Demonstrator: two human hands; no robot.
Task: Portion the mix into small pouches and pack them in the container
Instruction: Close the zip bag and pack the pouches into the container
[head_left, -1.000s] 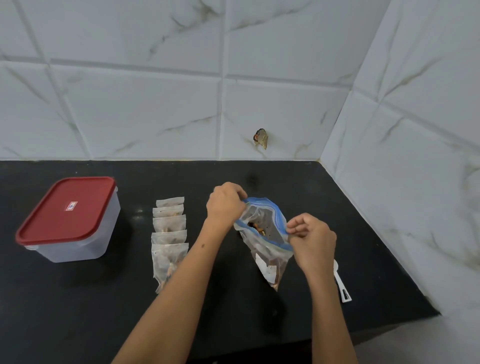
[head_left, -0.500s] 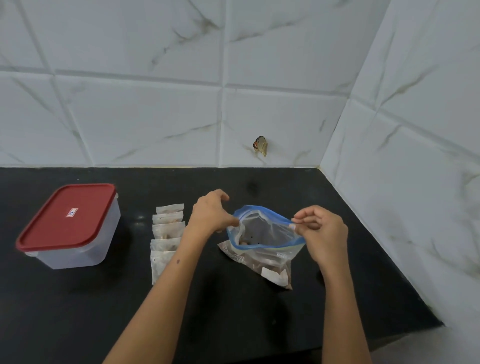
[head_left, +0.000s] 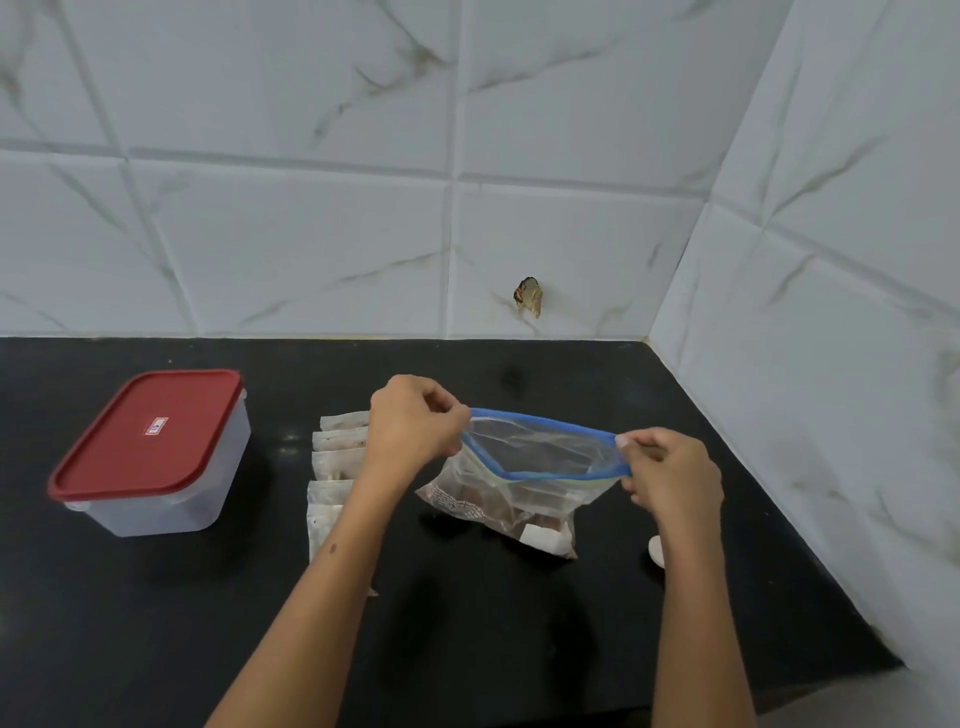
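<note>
On the black counter (head_left: 467, 649), seen from the head camera, the left hand (head_left: 410, 426) and right hand (head_left: 670, 478) each pinched one end of the bag (head_left: 524, 483) rim, holding its mouth wide, mix at the bottom. Pouches (head_left: 337, 457) lay beside it; the lidded container (head_left: 150, 452) stood well apart. If either pinch slipped, the bag would likely slump and spill.
</note>
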